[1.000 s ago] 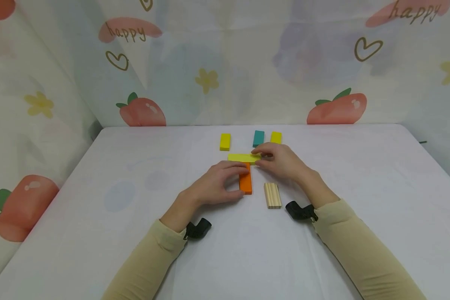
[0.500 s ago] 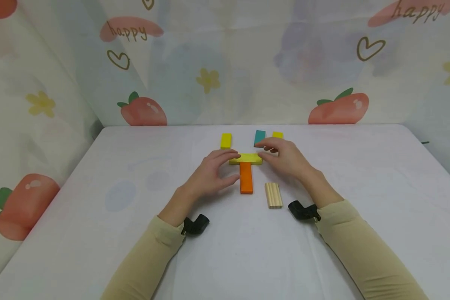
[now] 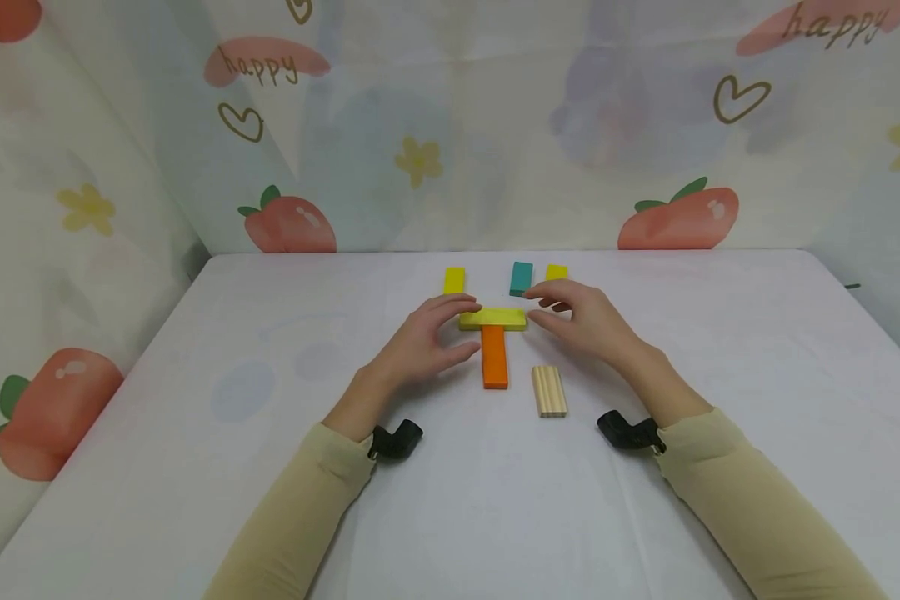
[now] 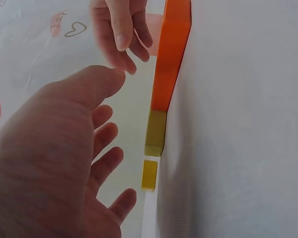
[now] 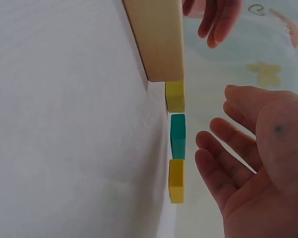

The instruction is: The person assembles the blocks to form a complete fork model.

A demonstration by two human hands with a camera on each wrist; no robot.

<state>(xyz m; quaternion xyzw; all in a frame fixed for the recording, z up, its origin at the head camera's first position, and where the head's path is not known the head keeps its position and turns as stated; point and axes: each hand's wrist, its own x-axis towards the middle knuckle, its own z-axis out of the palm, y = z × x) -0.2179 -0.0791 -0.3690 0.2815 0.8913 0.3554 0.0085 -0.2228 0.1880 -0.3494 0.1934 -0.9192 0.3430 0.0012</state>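
Note:
A yellow block (image 3: 495, 319) lies crosswise at the far end of an orange block (image 3: 495, 358), the two forming a T on the white tabletop. My left hand (image 3: 423, 340) hovers at the left of the T, fingers loosely bent and thumb apart, with nothing held; its fingertips overlap the yellow block's left end in the head view. My right hand (image 3: 588, 318) is just off the yellow block's right end, its fingers relaxed and holding nothing. In the right wrist view, a gap separates the right fingers (image 5: 216, 168) from the teal block (image 5: 178, 136).
Behind the T stand a yellow block (image 3: 454, 280) at left, a teal block (image 3: 521, 278) and another yellow block (image 3: 557, 272), partly covered by the right hand. A ridged natural-wood piece (image 3: 549, 391) lies right of the orange block. A patterned cloth (image 3: 480, 125) hangs behind the table.
My right hand has let go of the yellow block's right end and drawn off to the right. My left hand has lifted away from the orange block and shifted left.

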